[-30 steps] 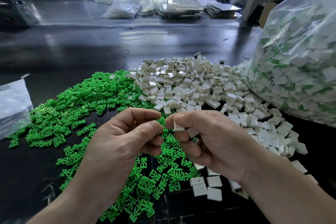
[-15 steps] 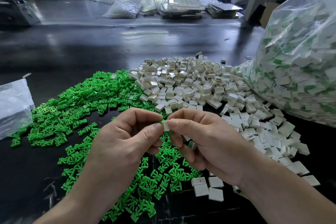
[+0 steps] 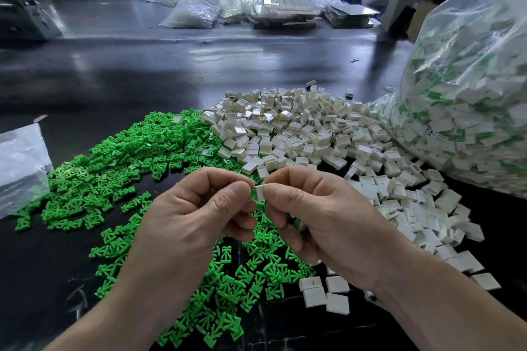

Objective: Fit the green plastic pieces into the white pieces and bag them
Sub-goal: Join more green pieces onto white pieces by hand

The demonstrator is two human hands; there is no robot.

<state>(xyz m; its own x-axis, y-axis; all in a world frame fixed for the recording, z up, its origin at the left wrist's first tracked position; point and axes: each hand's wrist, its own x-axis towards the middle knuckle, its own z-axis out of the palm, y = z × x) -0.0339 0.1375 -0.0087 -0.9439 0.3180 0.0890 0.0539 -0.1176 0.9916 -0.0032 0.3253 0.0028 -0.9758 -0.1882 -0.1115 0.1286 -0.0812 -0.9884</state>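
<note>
White piece [image 3: 261, 192] sits pinched between the right hand's [image 3: 322, 222] thumb and forefinger, above the table's near middle. The left hand [image 3: 194, 216] pinches a green piece [image 3: 252, 196] against it. Green pile [image 3: 128, 168] lies left, white pile [image 3: 299, 134] farther right, filled bag [image 3: 470, 108] far right.

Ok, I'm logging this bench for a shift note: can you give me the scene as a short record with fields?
left hand: pinches a green piece, mostly hidden by the thumb
right hand: pinches a white piece, held against the green one
green pile: loose on the table, left of centre
white pile: loose, to its right, touching it
large bag: far right, full of white pieces with green showing
small bag: left edge, clear
</note>
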